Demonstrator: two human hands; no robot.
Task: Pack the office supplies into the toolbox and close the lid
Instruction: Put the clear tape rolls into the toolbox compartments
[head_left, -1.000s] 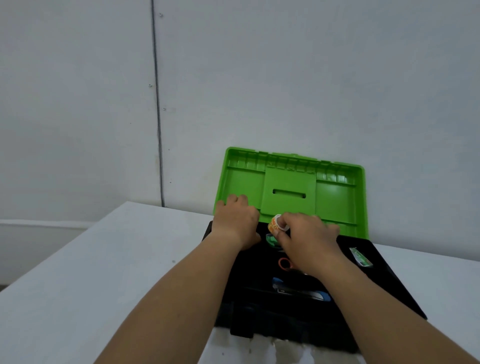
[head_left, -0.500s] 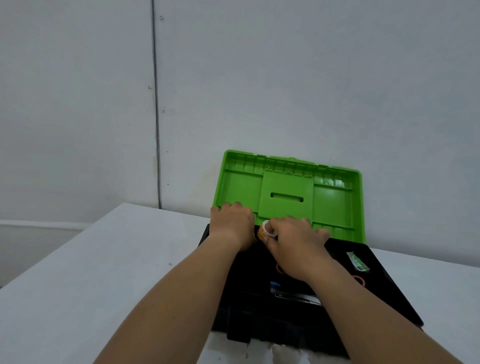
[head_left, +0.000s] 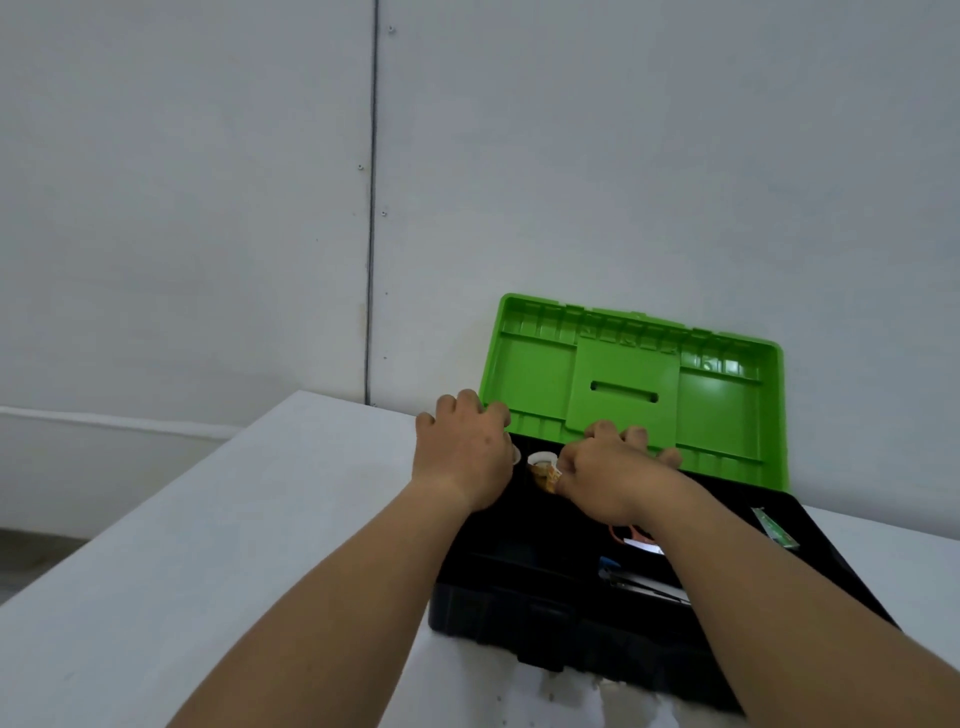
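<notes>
A black toolbox sits on the white table with its green lid standing open against the wall. My right hand is over the box's back left part, fingers closed on a small orange-and-white tape roll. My left hand rests at the box's back left corner, fingers curled against the lid's lower edge. Inside the box lie an orange ring, a blue-tipped tool and a green packet on the right rim.
The white table stretches to the left and front, with its left edge falling off to the floor. A grey wall stands right behind the lid. Some worn marks show on the table just in front of the box.
The tape roll in my right hand has moved down and left into the back left part of the box. The view has shifted, so the box sits further right in frame.
</notes>
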